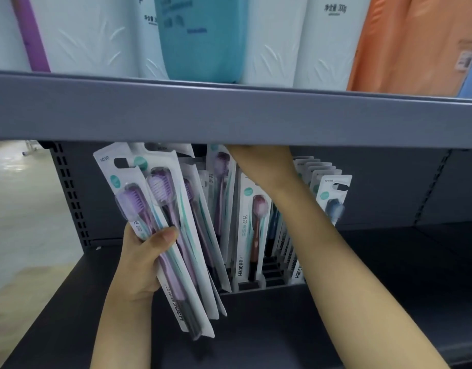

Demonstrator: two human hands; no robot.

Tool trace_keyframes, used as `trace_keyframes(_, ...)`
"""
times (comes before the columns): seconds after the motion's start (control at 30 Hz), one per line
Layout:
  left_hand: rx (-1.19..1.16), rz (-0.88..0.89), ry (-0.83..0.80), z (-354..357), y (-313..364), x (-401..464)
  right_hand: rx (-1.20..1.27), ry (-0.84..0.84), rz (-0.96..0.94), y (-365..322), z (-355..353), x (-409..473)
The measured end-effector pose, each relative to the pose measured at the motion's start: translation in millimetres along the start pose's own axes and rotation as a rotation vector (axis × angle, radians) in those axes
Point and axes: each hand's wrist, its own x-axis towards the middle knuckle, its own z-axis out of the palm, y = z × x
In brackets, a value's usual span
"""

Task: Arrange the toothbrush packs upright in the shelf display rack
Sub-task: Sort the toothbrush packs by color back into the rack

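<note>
My left hand (144,259) grips a fanned bundle of several toothbrush packs (165,230) with purple brushes, tilted left in front of the rack. The slotted display rack (258,282) sits on the dark lower shelf and holds upright packs: a brown-brush pack (253,230) at the front, a row with a blue-brush pack (333,201) at the right. My right hand (258,161) reaches into the rack's top near a purple-brush pack (221,182). Its fingers are hidden behind the upper shelf edge, so its grip is unseen.
A grey upper shelf edge (234,115) crosses the view, low over the rack. Above it stand white, teal and orange product bags (202,38). The dark lower shelf (389,262) stretches to the right of the rack. A perforated upright (69,193) bounds the left.
</note>
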Motion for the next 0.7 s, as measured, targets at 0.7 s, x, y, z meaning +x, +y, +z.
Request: trace_keyframes(0.7,-0.067,-0.157,-0.072,23,-2,-15,-0.058,-0.066,-0.251,1,-14,-20)
